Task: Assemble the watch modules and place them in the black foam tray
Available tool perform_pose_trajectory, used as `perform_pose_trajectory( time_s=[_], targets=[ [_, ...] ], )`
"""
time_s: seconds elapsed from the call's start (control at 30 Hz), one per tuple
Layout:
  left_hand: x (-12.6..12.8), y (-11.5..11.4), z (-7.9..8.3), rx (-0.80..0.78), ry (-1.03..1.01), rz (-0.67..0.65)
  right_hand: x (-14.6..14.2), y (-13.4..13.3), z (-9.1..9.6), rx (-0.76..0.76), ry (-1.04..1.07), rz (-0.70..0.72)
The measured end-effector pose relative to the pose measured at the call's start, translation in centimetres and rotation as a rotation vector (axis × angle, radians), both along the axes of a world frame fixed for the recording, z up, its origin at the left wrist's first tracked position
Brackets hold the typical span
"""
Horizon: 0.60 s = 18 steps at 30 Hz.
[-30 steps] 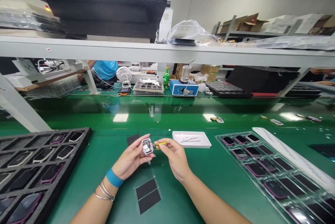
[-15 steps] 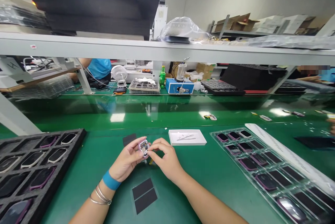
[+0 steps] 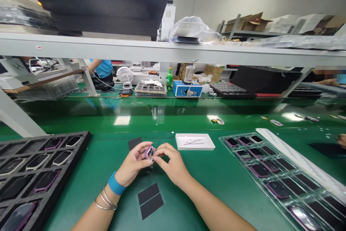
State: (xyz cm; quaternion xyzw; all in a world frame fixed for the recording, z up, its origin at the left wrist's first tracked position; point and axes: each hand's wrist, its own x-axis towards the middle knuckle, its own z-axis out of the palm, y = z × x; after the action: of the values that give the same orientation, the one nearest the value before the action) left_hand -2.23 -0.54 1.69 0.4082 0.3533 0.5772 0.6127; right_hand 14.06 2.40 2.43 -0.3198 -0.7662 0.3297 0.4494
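My left hand (image 3: 133, 164) is closed around a small purple-rimmed watch body (image 3: 150, 152), held above the green bench with its open back and circuit parts facing me. My right hand (image 3: 172, 164) pinches at the right edge of the same watch body with thumb and forefinger. Both hands meet at the middle of the bench. The yellow strip seen earlier does not show. A blue band and thin bangles sit on my left wrist.
A black foam tray (image 3: 40, 166) of watch bodies lies at the left, a clear plastic tray (image 3: 281, 173) of them at the right. A white shallow dish (image 3: 195, 141) sits just beyond my hands. Two dark pads (image 3: 150, 200) lie nearer me. A co-worker sits across the conveyor.
My right hand has come in from holding a yellow strip apart from the watch body and now pinches at its edge. The strip is out of sight.
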Motion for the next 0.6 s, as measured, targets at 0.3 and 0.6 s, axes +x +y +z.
perform_pose_trajectory(
  time_s=[0.3, 0.6],
  targets=[
    [0.14, 0.03, -0.08, -0.005, 0.004, 0.012, -0.05, 0.02, 0.04, -0.033, -0.043, -0.007],
    [0.20, 0.10, -0.12, -0.013, -0.005, -0.006, -0.06, 0.01, -0.01, -0.036, -0.055, 0.013]
  ],
)
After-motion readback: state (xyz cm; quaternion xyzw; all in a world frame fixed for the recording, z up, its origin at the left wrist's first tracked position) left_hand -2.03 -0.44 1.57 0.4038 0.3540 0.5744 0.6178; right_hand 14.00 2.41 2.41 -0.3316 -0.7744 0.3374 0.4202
